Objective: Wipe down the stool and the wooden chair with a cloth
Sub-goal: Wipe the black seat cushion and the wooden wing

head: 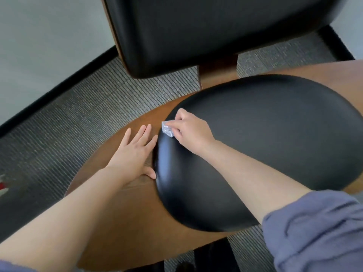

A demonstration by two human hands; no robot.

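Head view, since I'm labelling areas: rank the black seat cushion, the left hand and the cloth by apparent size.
Black seat cushion, largest.
Left hand.
Cloth, smallest, though the right hand covers part of it.

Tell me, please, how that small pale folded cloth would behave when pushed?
The small pale folded cloth looks soft and light, so it probably bunches unless pinched, as the right hand does. The glossy black padded cushion looks smooth, so it likely slides easily.

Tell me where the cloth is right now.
In the head view, left of centre, the cloth is pinched in the right hand on the left edge of the black seat cushion, beside the flat left hand.
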